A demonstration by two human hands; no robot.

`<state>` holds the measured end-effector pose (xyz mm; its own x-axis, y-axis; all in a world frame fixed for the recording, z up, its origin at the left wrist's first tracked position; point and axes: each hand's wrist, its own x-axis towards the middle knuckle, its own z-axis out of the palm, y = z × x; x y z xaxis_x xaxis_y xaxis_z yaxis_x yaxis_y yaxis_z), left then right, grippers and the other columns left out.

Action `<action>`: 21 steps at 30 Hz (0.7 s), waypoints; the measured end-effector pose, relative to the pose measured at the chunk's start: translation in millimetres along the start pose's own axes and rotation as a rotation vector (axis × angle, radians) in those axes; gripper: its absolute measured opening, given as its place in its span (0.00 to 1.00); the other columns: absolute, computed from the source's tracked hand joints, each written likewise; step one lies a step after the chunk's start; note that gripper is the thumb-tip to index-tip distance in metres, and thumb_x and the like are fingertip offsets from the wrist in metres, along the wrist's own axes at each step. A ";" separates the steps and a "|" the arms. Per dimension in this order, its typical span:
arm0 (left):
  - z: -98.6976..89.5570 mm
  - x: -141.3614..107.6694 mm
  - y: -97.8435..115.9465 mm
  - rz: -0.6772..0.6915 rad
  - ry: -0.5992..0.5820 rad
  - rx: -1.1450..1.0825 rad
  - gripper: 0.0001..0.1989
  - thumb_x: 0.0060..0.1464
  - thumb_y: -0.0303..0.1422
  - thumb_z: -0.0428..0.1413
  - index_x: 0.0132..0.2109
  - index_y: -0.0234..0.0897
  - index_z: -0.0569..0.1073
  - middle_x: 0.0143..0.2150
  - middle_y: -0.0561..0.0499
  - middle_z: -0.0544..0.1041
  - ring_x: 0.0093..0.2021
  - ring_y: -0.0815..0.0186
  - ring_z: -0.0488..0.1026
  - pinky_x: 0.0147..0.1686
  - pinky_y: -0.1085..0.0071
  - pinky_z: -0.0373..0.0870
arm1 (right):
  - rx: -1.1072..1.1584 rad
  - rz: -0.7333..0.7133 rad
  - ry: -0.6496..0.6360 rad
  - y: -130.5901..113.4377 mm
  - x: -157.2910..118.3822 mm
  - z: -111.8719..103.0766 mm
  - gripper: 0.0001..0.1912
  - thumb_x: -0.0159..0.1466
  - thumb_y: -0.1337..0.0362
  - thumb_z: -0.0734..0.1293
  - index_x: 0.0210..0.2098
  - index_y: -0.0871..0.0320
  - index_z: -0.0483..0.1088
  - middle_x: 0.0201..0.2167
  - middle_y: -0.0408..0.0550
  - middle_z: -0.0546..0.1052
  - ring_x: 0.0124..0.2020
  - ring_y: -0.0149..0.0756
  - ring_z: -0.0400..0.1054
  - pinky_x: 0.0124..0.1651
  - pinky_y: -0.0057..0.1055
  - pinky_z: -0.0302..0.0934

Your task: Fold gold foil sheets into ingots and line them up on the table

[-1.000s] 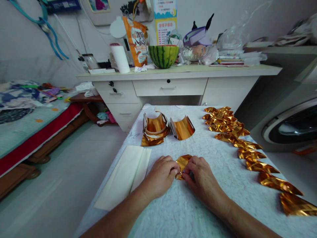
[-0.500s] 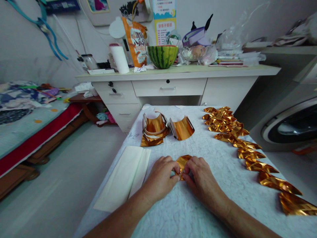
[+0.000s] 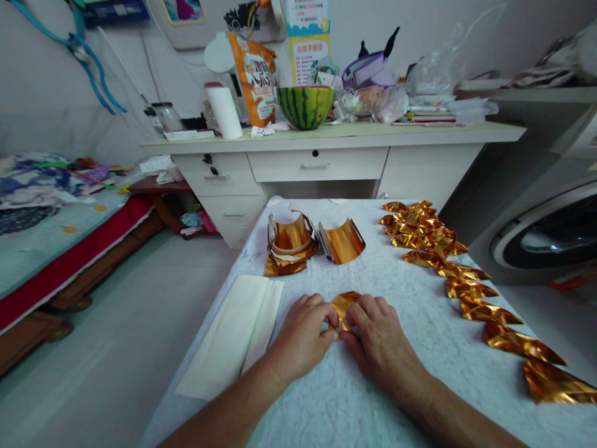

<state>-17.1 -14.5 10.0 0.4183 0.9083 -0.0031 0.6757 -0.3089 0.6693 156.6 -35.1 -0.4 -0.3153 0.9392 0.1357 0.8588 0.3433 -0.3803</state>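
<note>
Both hands pinch one piece of gold foil paper [image 3: 345, 303] above the cloth-covered table [image 3: 321, 398]. My left hand [image 3: 305, 333] grips its left edge between thumb and fingers. On the opposite edge my right hand [image 3: 380, 333] is closed, thumb low and fingers on top. The fingers hide part of the fold. Beyond the hands stand two curled stacks of gold foil sheets, a left stack [image 3: 291, 239] and a right stack [image 3: 344, 241]. Several folded gold foil pieces [image 3: 471, 289] lie in a row along the table's right side.
Pale paper sheets [image 3: 228, 336] lie left of my left arm. Behind the table is a white desk [image 3: 321, 163] bearing a cut watermelon [image 3: 305, 107], an orange pouch [image 3: 255, 81] and a white roll [image 3: 224, 112]. A bed [image 3: 69, 249] is at left, a washing machine [image 3: 536, 205] at right.
The thumbs and fingers have shifted slightly on the gold foil paper, and its lower edge is folded a little more. The camera view has moved very slightly.
</note>
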 end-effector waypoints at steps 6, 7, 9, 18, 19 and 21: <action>-2.6 0.5 3.1 -0.024 -0.023 0.009 0.06 0.51 0.24 0.58 0.34 0.40 0.73 0.39 0.53 0.71 0.45 0.61 0.67 0.45 0.66 0.61 | -0.077 0.037 0.000 9.1 -2.1 -6.3 0.13 0.59 0.65 0.69 0.43 0.51 0.69 0.42 0.52 0.69 0.41 0.48 0.61 0.42 0.46 0.57; -3.3 0.5 3.7 -0.028 -0.028 0.009 0.06 0.50 0.23 0.58 0.34 0.40 0.73 0.39 0.53 0.72 0.45 0.61 0.67 0.45 0.66 0.60 | -0.082 0.038 -0.001 12.0 -2.8 -8.2 0.15 0.58 0.65 0.69 0.45 0.51 0.69 0.42 0.52 0.69 0.41 0.49 0.62 0.42 0.46 0.58; -4.1 0.4 4.4 -0.034 -0.030 0.006 0.06 0.50 0.23 0.58 0.34 0.40 0.73 0.39 0.53 0.72 0.45 0.61 0.67 0.45 0.66 0.60 | -0.085 0.036 0.001 18.5 -4.6 -12.3 0.18 0.58 0.64 0.70 0.48 0.51 0.68 0.42 0.52 0.69 0.41 0.49 0.62 0.43 0.46 0.58; -3.9 -0.1 3.1 -0.010 -0.029 0.015 0.06 0.51 0.24 0.57 0.34 0.40 0.73 0.38 0.53 0.72 0.44 0.61 0.66 0.45 0.66 0.60 | 0.092 -0.044 0.052 40.4 -2.2 -23.4 0.15 0.59 0.66 0.67 0.46 0.55 0.66 0.43 0.52 0.70 0.42 0.46 0.63 0.44 0.43 0.60; -4.0 -0.3 2.9 0.000 -0.033 0.017 0.06 0.51 0.24 0.57 0.34 0.40 0.73 0.38 0.53 0.72 0.44 0.62 0.66 0.45 0.67 0.60 | 0.131 -0.060 0.074 41.3 0.0 -23.0 0.14 0.61 0.66 0.66 0.46 0.56 0.65 0.44 0.53 0.71 0.43 0.46 0.63 0.45 0.44 0.60; -4.2 -0.7 2.5 0.023 -0.034 0.017 0.06 0.52 0.24 0.56 0.34 0.40 0.73 0.37 0.53 0.71 0.43 0.62 0.66 0.45 0.67 0.60 | 0.200 -0.098 0.109 41.7 4.6 -21.8 0.15 0.63 0.67 0.63 0.50 0.57 0.64 0.47 0.54 0.71 0.46 0.46 0.63 0.48 0.45 0.59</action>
<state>-18.3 -14.7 14.8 0.4541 0.8908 -0.0138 0.6759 -0.3344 0.6567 199.8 -16.4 4.3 -0.3380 0.9001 0.2748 0.7260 0.4352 -0.5325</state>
